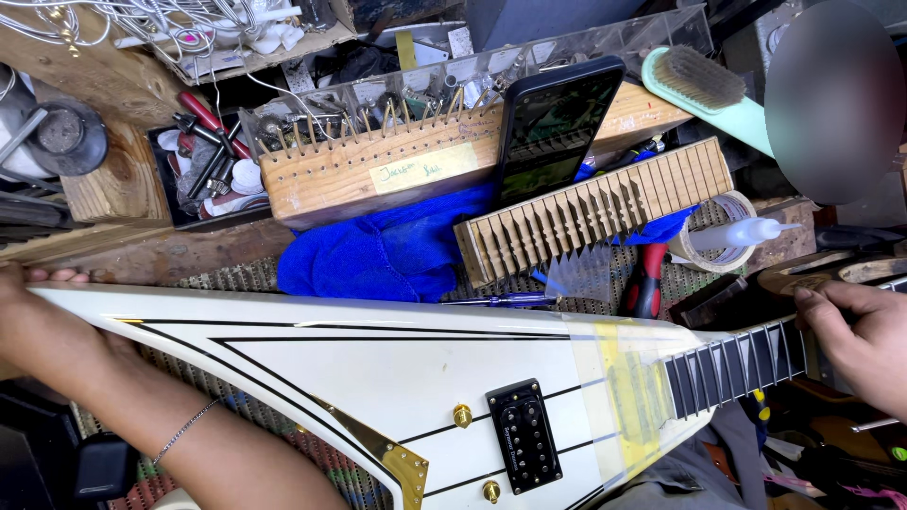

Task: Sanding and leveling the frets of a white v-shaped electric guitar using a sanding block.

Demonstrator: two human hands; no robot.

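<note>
A white V-shaped electric guitar body (378,368) with black pinstripes, a black pickup (522,435) and gold knobs lies across the bench in front of me. My left hand (33,326) grips the far left tip of the body, fingers curled over its upper edge; a thin bracelet is on that wrist. My right hand (855,335) holds the dark fretted neck (737,364) at the right. Pale masking tape (628,387) covers the body where the neck joins.
Behind the guitar lie a blue cloth (387,250), two slotted wooden blocks (595,212), a dark phone (553,123) leaning upright, a green brush (704,90), a tape roll with a glue bottle (727,231) and a red-handled tool (647,279). Clutter fills the back.
</note>
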